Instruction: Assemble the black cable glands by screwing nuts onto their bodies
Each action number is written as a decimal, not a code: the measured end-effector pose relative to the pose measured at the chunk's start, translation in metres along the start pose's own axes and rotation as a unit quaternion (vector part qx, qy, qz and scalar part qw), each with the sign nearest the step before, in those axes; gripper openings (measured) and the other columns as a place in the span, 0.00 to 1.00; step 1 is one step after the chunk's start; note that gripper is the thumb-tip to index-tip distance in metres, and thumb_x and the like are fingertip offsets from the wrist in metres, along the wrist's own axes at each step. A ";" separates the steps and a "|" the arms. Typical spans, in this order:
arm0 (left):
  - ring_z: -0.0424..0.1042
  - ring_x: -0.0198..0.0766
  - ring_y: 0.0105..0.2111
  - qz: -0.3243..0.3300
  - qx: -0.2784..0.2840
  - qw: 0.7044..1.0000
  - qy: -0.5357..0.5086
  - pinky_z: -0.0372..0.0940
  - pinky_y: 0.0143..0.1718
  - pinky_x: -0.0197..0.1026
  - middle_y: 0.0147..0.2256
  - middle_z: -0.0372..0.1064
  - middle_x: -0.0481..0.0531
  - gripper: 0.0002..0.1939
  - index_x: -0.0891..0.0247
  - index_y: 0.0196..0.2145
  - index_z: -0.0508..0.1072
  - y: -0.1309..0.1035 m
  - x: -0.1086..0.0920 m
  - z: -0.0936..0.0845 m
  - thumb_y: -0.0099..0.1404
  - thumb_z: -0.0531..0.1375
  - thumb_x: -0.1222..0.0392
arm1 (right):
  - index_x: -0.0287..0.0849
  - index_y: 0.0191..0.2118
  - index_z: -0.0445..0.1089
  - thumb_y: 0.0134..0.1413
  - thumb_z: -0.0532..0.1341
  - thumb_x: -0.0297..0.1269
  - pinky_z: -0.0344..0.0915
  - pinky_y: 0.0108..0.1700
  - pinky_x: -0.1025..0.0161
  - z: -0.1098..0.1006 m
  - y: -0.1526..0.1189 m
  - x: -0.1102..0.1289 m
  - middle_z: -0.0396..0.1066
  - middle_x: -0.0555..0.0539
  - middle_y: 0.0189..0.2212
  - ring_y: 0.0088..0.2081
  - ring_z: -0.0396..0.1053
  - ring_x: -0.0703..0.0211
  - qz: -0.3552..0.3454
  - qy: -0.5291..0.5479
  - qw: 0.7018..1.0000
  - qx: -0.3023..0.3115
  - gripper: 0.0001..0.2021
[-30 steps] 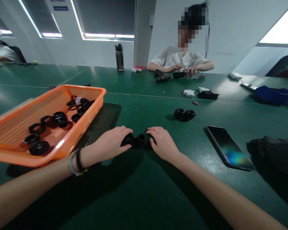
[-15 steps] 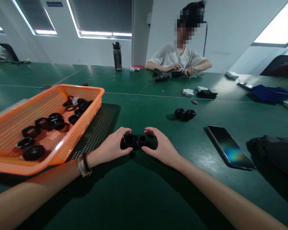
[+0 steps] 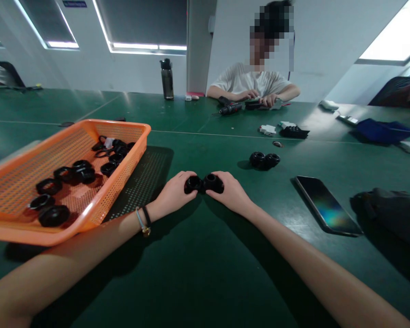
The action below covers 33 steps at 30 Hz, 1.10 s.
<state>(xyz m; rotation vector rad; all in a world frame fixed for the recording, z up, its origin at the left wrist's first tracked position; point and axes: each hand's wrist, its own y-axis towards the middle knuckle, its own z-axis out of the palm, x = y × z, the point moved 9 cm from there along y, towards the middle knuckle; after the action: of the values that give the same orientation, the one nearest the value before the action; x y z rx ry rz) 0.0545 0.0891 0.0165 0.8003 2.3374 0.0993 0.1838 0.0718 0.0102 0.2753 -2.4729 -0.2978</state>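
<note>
I see both of my bare forearms stretched forward, converging toward the middle. My left hand (image 3: pixel 173 195) lies palm down, knuckles up, its fingers (image 3: pixel 184 175) curled inward toward the other hand. A couple of thin bands sit on my left wrist (image 3: pixel 144 219). My right hand (image 3: pixel 231 193) mirrors it, fingers (image 3: pixel 222 175) bent and closed around what it grips. The two sets of fingertips nearly meet, thumbs tucked underneath and out of sight.

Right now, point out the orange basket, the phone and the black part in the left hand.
orange basket (image 3: pixel 128 166): head view, on its right wall.
phone (image 3: pixel 328 205): head view, middle of its dark screen.
black part (image 3: pixel 192 183): head view, on its rounded top, left hand (image 3: pixel 172 197) gripping it.
</note>
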 end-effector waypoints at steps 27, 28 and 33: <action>0.67 0.37 0.38 0.015 -0.058 0.991 -0.116 0.67 0.41 0.44 0.39 0.62 0.51 0.17 0.64 0.39 0.65 0.007 0.002 -0.006 0.50 0.61 0.69 | 0.43 0.41 0.60 0.46 0.60 0.36 0.65 0.41 0.54 -0.007 -0.008 -0.003 0.68 0.45 0.39 0.37 0.68 0.55 0.000 0.133 0.991 -0.025 0.14; 0.67 0.37 0.38 0.017 -0.054 0.991 -0.121 0.67 0.41 0.43 0.39 0.62 0.51 0.17 0.64 0.39 0.65 0.007 0.001 -0.006 0.50 0.61 0.69 | 0.43 0.42 0.60 0.46 0.60 0.35 0.65 0.42 0.53 -0.007 -0.008 -0.001 0.68 0.45 0.39 0.38 0.68 0.55 -0.006 0.125 0.992 -0.024 0.14; 0.68 0.36 0.38 0.026 -0.025 0.989 -0.145 0.68 0.43 0.43 0.41 0.61 0.52 0.17 0.64 0.41 0.66 0.007 -0.003 -0.002 0.52 0.62 0.68 | 0.43 0.43 0.61 0.47 0.61 0.35 0.66 0.42 0.52 -0.007 -0.008 0.001 0.67 0.43 0.41 0.39 0.68 0.54 -0.021 0.104 0.994 -0.018 0.15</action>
<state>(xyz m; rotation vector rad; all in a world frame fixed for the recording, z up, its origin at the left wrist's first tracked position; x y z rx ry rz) 0.0590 0.0930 0.0216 0.7939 2.0344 0.0593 0.1878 0.0626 0.0138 0.3268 -2.2575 -0.3153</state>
